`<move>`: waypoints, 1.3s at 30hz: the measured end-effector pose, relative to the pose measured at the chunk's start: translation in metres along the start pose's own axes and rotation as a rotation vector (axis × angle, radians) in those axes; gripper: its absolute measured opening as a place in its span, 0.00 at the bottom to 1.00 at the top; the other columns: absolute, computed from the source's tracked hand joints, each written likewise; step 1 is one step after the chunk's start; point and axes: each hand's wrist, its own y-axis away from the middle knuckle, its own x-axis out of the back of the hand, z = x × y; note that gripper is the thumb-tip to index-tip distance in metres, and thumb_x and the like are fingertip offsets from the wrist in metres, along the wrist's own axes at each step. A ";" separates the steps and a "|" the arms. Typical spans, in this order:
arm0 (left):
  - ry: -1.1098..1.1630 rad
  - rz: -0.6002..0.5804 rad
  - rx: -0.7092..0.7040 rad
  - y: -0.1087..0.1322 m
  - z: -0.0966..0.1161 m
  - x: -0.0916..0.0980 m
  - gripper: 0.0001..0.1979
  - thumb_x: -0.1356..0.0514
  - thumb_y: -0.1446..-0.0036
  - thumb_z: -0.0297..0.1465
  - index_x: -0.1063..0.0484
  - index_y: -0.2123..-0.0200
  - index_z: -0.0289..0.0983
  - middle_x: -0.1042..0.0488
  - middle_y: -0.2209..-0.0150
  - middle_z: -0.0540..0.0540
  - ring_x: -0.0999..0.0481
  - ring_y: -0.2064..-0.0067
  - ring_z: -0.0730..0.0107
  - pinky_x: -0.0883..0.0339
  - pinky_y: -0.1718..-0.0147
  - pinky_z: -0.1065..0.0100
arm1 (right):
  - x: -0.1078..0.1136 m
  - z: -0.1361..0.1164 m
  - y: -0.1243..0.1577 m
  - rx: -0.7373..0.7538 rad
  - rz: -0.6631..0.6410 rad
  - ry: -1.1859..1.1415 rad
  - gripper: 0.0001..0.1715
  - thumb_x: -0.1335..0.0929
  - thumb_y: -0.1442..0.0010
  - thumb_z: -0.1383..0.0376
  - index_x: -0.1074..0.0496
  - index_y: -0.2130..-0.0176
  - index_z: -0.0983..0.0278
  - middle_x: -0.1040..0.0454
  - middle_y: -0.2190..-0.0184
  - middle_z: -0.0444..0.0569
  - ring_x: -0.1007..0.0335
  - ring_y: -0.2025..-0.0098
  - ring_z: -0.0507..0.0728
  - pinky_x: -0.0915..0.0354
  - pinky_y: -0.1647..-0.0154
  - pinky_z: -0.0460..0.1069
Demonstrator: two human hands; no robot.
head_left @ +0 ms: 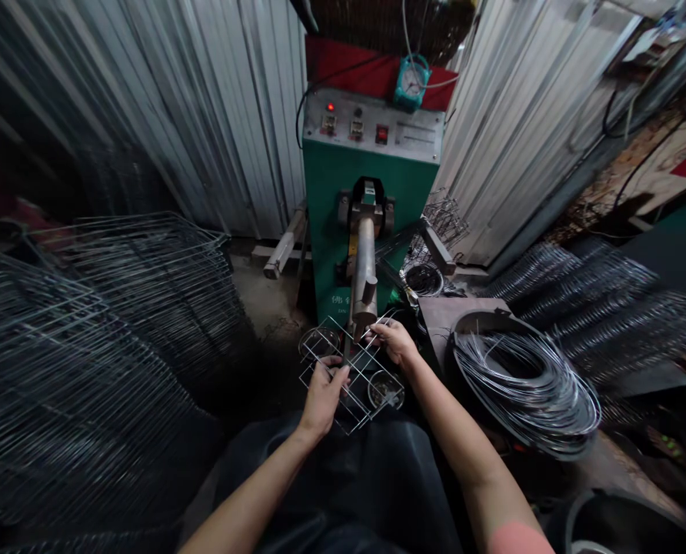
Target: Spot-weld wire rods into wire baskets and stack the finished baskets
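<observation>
In the head view, the person's left hand (323,396) and right hand (394,342) held a flat wire rack (354,388) low at the centre of the frame, with two round wire rings set in its grid. The left fingers (336,375) were curled closed around the wires at the rack's near side, and the right fingers (374,331) were closed on its far side. The rack lay just in front of the vertical steel electrode arm (363,269) of a green spot welding machine (331,208), which stood at upper centre against a corrugated metal wall (244,115). Stacked wire racks (147,285) filled the left of the frame. A coil of wire (521,385) lay at right of centre, with a heap of wire frames (585,300) behind it.
</observation>
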 end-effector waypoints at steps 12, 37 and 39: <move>0.040 0.018 0.022 0.000 0.000 -0.001 0.20 0.38 0.56 0.38 0.38 0.62 0.36 0.34 0.77 0.55 0.31 0.76 0.76 0.41 0.78 0.74 | 0.000 0.002 -0.001 0.015 0.030 0.007 0.11 0.28 0.59 0.69 0.34 0.75 0.65 0.29 0.79 0.44 0.31 0.77 0.51 0.32 0.76 0.45; 0.165 0.094 -0.132 -0.002 -0.014 0.005 0.15 0.37 0.56 0.36 0.41 0.70 0.38 0.37 0.82 0.59 0.36 0.80 0.80 0.39 0.74 0.72 | 0.001 0.003 0.012 0.172 -0.130 0.126 0.19 0.26 0.61 0.55 0.29 0.72 0.64 0.34 0.80 0.40 0.41 0.76 0.49 0.44 0.72 0.46; 0.199 0.106 -0.134 -0.001 -0.015 0.004 0.15 0.37 0.56 0.36 0.42 0.70 0.39 0.37 0.82 0.60 0.36 0.80 0.80 0.39 0.73 0.72 | -0.001 0.002 0.011 0.169 -0.143 0.121 0.18 0.26 0.61 0.55 0.30 0.75 0.65 0.35 0.81 0.40 0.42 0.76 0.49 0.44 0.72 0.46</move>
